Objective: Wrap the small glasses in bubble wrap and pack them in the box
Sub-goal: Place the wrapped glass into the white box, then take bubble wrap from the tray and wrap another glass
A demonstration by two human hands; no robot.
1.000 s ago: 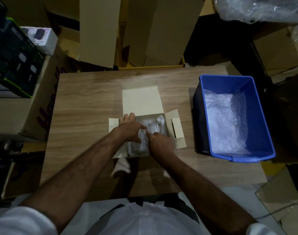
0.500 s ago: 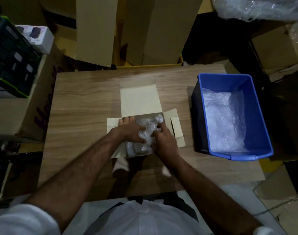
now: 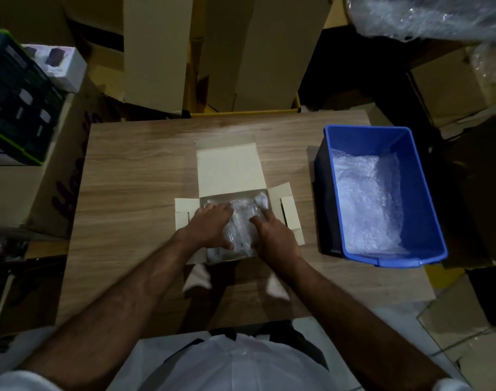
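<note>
Wooden table [image 3: 134, 193] holds blue bin [image 3: 427, 221] at right, bubble wrap sheet [image 3: 368, 198] inside it. Small open box [image 3: 289, 218] at centre, lid flap folded far. Wrapped glasses [image 3: 242, 221] sit inside the box, long axis running near-far, directly between both hands. Left hand [image 3: 210, 228] presses the bundle's left side, fingers spread flat; right hand [image 3: 272, 235] presses its right side, fingers extended. Neither hand grasps; both equally close. Next probably tucking down, closing flaps.

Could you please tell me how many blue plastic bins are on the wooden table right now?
1. The blue bin stands at the table's right edge, right of the open box, with bubble wrap inside it. I see no other.
</note>
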